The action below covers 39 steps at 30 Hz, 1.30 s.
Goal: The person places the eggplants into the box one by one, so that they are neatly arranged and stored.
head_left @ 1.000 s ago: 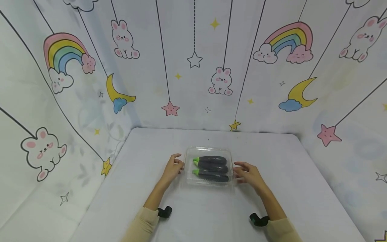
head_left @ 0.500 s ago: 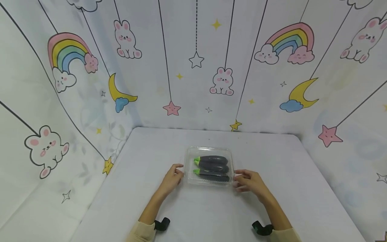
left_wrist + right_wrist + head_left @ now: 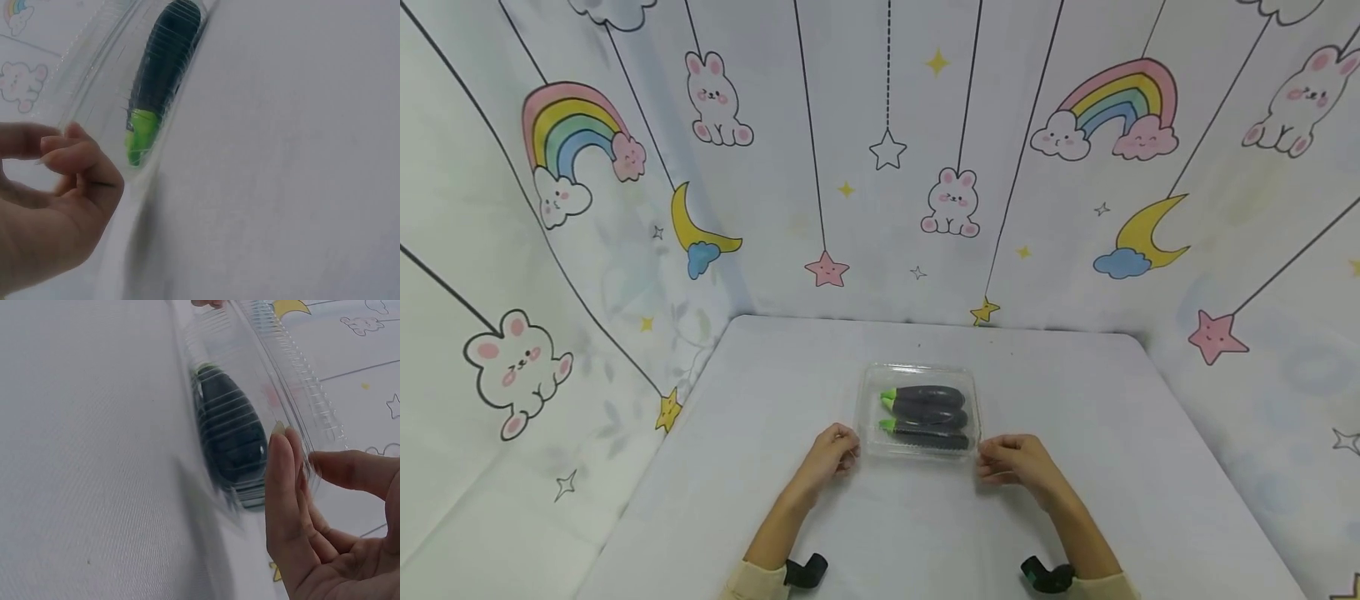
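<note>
A clear plastic clamshell container (image 3: 868,417) sits on the white table, its lid down over three dark eggplants (image 3: 928,414) with bright green stem ends. At its front left corner my left hand (image 3: 830,460) pinches the edge, fingers curled. My right hand (image 3: 1019,467) holds the front right corner between thumb and fingers. In the left wrist view an eggplant (image 3: 161,69) shows through the ribbed wall, beyond the bent fingers. The right wrist view has the thumb and fingers on either side of the container's rim (image 3: 299,419), close to another eggplant's rounded end (image 3: 234,437).
White cloth covers the table (image 3: 917,533). Behind and at both sides rises a white curtain (image 3: 880,217) printed with rabbits, rainbows, moons and stars. Black wrist cameras (image 3: 807,572) sit at both sleeve cuffs.
Both hands have slid from the container's sides toward its front corners, nearer to me. Their fingers have drawn in from a looser spread. The container and eggplants have stayed in place.
</note>
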Available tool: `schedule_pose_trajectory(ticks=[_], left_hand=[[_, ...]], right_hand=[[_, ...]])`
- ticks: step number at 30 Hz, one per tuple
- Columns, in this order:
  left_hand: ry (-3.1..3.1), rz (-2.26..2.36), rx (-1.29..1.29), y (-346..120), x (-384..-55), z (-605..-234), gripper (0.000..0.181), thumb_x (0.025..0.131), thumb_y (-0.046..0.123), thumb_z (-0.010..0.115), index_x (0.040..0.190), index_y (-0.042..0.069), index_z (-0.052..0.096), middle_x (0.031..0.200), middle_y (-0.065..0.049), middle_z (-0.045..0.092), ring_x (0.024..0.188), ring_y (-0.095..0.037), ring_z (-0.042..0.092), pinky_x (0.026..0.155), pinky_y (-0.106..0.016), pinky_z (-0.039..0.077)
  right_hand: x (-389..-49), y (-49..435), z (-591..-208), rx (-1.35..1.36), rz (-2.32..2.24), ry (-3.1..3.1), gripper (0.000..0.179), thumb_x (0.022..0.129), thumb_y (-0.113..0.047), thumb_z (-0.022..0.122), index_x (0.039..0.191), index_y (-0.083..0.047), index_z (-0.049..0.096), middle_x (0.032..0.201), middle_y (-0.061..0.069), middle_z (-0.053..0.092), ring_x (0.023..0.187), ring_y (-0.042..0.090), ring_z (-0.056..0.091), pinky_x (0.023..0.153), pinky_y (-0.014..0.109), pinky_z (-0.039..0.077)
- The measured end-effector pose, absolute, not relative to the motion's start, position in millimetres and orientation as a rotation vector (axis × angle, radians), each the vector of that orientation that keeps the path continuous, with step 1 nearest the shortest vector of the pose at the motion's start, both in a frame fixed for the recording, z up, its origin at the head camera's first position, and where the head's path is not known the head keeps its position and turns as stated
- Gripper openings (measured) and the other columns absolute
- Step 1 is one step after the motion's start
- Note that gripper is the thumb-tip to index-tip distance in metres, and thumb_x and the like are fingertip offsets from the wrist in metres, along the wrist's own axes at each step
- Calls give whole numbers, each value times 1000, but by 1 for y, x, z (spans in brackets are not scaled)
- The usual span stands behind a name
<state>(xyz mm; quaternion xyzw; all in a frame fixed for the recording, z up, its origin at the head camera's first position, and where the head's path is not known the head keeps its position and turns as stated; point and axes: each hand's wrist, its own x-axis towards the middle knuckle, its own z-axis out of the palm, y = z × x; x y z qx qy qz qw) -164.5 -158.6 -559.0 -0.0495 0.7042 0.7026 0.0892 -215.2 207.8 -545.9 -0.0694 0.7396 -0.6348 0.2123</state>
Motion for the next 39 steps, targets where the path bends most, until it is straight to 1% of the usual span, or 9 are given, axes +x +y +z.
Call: schedule_pose_trajectory(ticks=[6,12,22,26,28,32,34,39], left_hand=[[2007,2135,-111,-157,-167,-562,7,104,8,50,105,3,45,89,-5,56,68,-10,45,57,-19,38],[1998,2173,-139,-153,-168,-560,6,104,4,49,103,3,44,86,-5,55,67,-10,44,57,-19,38],[1911,2245,-144,-153,-167,-562,10,103,2,50,100,5,40,81,-4,54,63,-9,37,54,-19,33],[1854,2299,-142,-153,-167,-563,12,103,-1,46,98,5,38,79,-5,53,60,-9,32,54,-19,32],[1841,2312,-140,-153,-167,-564,11,103,-2,45,98,5,38,79,-5,52,60,-9,31,54,-19,32],[1864,2276,-141,-155,-166,-562,6,105,3,47,103,3,42,84,-6,54,63,-9,36,54,-19,35],[1892,2240,-151,-156,-166,-561,6,105,6,49,105,2,44,86,-6,55,65,-9,38,54,-18,36],[2028,2129,-173,-158,-164,-559,17,105,14,55,113,0,49,88,-6,57,66,-11,41,55,-20,36]], right_hand=[[-213,205,-546,-206,-1824,2005,39,102,-14,67,116,22,61,97,20,75,85,25,76,79,38,63],[-212,203,-545,-224,-1851,1987,36,103,-10,65,116,24,60,97,20,74,84,24,76,79,37,63],[-211,202,-547,-191,-1885,1985,31,101,-8,67,110,21,63,92,18,75,80,22,76,77,36,63],[-210,200,-551,-172,-1918,1971,29,99,-6,68,109,21,64,90,17,75,78,21,76,75,37,63],[-210,199,-552,-168,-1920,1977,28,99,-6,68,108,21,64,90,18,75,78,21,76,75,37,63],[-211,200,-553,-148,-1913,1990,29,99,-7,70,109,19,65,91,19,76,80,23,76,76,38,63],[-211,202,-553,-153,-1891,2000,32,99,-10,71,111,19,65,93,19,76,82,24,77,78,39,63],[-213,211,-546,-204,-1794,2070,43,101,-20,70,121,18,63,102,23,75,89,31,77,80,41,63]])
